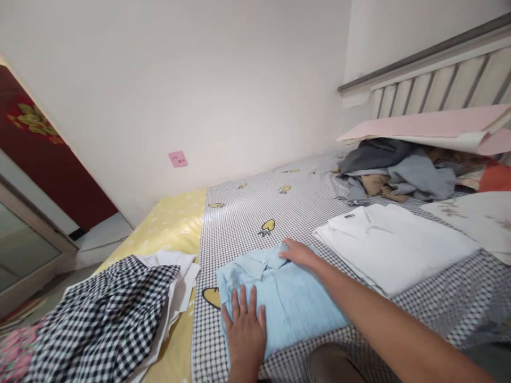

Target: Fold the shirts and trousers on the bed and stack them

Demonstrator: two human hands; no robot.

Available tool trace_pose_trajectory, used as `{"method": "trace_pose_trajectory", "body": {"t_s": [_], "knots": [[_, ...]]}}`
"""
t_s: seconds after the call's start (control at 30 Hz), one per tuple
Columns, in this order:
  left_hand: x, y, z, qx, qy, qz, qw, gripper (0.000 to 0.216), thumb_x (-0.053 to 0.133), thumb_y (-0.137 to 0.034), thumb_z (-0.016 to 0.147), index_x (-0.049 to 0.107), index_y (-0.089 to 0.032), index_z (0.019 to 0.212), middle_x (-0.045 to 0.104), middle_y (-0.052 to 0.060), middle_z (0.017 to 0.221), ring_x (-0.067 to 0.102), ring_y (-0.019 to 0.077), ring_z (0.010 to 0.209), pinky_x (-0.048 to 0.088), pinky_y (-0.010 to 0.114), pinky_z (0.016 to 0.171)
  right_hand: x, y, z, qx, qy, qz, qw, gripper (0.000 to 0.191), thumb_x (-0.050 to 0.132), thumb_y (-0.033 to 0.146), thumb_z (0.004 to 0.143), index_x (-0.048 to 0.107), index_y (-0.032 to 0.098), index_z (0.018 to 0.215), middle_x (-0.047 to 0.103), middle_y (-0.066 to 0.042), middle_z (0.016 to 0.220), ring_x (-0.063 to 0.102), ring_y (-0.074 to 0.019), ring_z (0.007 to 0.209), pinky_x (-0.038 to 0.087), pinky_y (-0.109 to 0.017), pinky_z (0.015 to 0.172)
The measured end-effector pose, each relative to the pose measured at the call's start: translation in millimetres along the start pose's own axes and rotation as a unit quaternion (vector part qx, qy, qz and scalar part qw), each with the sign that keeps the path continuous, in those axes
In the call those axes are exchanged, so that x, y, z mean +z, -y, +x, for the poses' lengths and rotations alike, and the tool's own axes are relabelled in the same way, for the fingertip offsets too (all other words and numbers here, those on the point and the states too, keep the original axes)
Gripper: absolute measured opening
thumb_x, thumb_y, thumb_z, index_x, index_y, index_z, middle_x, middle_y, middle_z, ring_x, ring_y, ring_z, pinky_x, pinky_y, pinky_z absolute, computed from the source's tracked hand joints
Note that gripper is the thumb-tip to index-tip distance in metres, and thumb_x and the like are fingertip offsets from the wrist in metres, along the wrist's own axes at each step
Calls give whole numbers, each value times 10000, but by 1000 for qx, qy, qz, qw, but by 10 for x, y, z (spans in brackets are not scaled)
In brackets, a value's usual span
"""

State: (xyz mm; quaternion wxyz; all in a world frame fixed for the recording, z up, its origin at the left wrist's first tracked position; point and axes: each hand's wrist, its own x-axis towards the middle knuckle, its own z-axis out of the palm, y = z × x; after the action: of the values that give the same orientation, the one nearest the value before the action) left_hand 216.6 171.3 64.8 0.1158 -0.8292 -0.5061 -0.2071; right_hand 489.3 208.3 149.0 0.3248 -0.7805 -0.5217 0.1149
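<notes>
A light blue collared shirt (285, 298) lies folded in front of me on a checked bedsheet, its collar at the far side and its button front facing up. My left hand (245, 324) rests flat on the shirt's left part, fingers spread. At the right side of the collar, my right hand (300, 254) has its fingers and thumb bent in on the blue cloth. A folded white shirt (403, 244) lies to the right of it.
Black-and-white checked clothing (107, 314) is stacked over white cloth on the left, on the yellow strip of bedding (175, 218). A jumbled clothes pile (407, 165) sits at the back right, under a pink sheet (431, 127). Behind are a wall and a radiator (443, 85).
</notes>
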Motion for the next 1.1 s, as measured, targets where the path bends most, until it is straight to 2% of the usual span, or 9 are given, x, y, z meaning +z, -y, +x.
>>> {"method": "trace_pose_trajectory", "body": {"t_s": [0.07, 0.2, 0.37, 0.47, 0.57, 0.7, 0.87, 0.97, 1.1], "knots": [[7, -4, -3, 2, 0, -1, 1000, 504, 460, -302, 979, 478, -346, 1481, 488, 66, 1567, 429, 353, 1451, 280, 719, 1166, 114, -37, 23, 13, 10, 8, 1000, 287, 777, 255, 651, 704, 209, 925, 730, -4, 817, 663, -182, 745, 417, -240, 629], [-17, -26, -3, -5, -1, -8, 1000, 509, 460, -300, 977, 467, -339, 1485, 484, 56, 1567, 430, 346, 1453, 288, 709, 1171, 179, -43, -28, 22, -24, 30, 999, 143, 642, 267, 806, 672, 231, 941, 713, 18, 792, 649, -159, 746, 415, -235, 650], [-55, -37, -5, 0, 5, 5, 1000, 507, 433, -292, 986, 457, -308, 1492, 461, 75, 1576, 434, 357, 1449, 303, 721, 1155, 145, 70, -136, 43, -69, 27, 996, 430, 543, 264, 890, 575, 253, 1319, 729, -67, 1129, 675, -223, 973, 459, -352, 836], [-53, -35, -5, 1, 12, -3, 1000, 510, 435, -307, 986, 452, -317, 1496, 459, 68, 1578, 425, 352, 1456, 304, 712, 1160, 119, 157, -386, -21, -127, -42, 991, 606, 561, 203, 861, 482, 289, 1456, 632, -120, 1361, 601, -294, 1187, 392, -505, 1010], [-58, -43, -5, -7, 9, -9, 1000, 511, 447, -301, 981, 463, -329, 1491, 464, 63, 1579, 417, 342, 1462, 294, 699, 1172, 74, 155, -773, -140, -184, -138, 963, 557, 521, 229, 916, 499, 338, 1462, 543, -110, 1488, 491, -329, 1335, 246, -627, 1131], [-107, -63, 4, -11, 5, -7, 1000, 503, 454, -301, 982, 479, -326, 1484, 478, 67, 1571, 416, 340, 1463, 284, 695, 1178, 90, -125, -1201, -185, -143, -196, 952, 483, 510, 393, 975, 517, 418, 1457, 472, -50, 1576, 364, -374, 1453, 155, -709, 1155], [-182, -74, 19, 4, 18, 11, 1000, 474, 430, -310, 993, 533, -268, 1454, 487, 91, 1563, 425, 354, 1455, 312, 699, 1158, 242, -551, -1370, -192, -62, -187, 962, 453, 473, 471, 1002, 529, 434, 1450, 533, -21, 1535, 404, -363, 1446, 249, -703, 1131], [-223, -67, 18, 5, 30, 15, 999, 448, 411, -306, 998, 597, -222, 1396, 498, 109, 1555, 425, 356, 1454, 315, 699, 1156, 250, -598, -1376, -207, -66, -170, 961, 431, 457, 457, 1013, 545, 430, 1434, 541, -11, 1529, 411, -332, 1449, 269, -672, 1140], [-396, -103, 51, -10, 61, -2, 998, 385, 413, -274, 989, 684, -209, 1253, 558, 118, 1510, 469, 349, 1415, 311, 705, 1145, 192, -535, -1382, -209, -56, -157, 963, 324, 476, 447, 1004, 675, 376, 1249, 584, -11, 1487, 434, -322, 1430, 272, -668, 1136]]}}
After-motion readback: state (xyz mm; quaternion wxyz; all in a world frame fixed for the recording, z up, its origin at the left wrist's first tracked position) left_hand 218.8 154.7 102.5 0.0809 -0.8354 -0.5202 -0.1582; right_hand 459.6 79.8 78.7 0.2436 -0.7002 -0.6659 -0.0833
